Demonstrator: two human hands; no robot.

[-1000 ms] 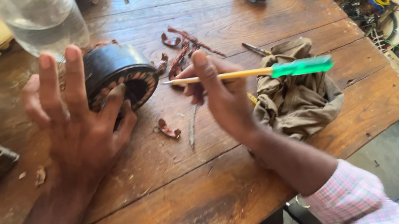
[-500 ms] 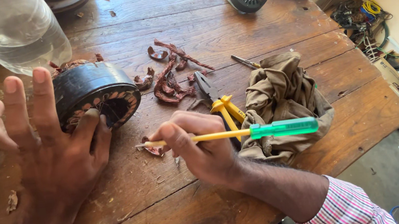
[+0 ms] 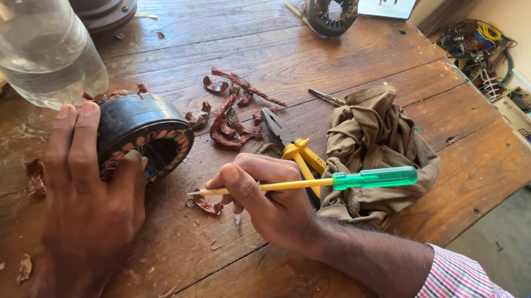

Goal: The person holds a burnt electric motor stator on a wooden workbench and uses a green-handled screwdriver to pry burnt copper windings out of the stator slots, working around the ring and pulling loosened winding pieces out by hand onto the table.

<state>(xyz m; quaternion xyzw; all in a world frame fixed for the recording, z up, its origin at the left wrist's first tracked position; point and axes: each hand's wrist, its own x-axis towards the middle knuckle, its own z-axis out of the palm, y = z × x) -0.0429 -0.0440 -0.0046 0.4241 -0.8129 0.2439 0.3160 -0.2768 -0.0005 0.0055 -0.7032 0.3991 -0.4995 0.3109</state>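
While the worn brown plank table (image 3: 307, 48) carries everything, a clear plastic bottle (image 3: 33, 46) stands at its far left edge, just behind the work. Crumpled olive-brown cloth (image 3: 375, 148) lies heaped near the right edge. Left hand (image 3: 90, 192) rests spread over the round black motor stator with copper windings (image 3: 140, 131); fingers lie across its top, thumb against the open face, steadying it on its side. Grip loose, wrapped partway round, not closed. Right hand (image 3: 265, 200) sits just right of the stator, near the table's middle, pinching the yellow shaft of a green-handled screwdriver (image 3: 324, 182) between thumb and forefinger. Tool lies level, tip pointing left toward the stator but apart from it, handle over the cloth. Yellow-handled pliers (image 3: 292, 142) lie between hand and cloth, partly hidden. Torn reddish copper wire scraps (image 3: 233, 112) are scattered just beyond the pliers. One small scrap (image 3: 208, 206) sits under the screwdriver tip.
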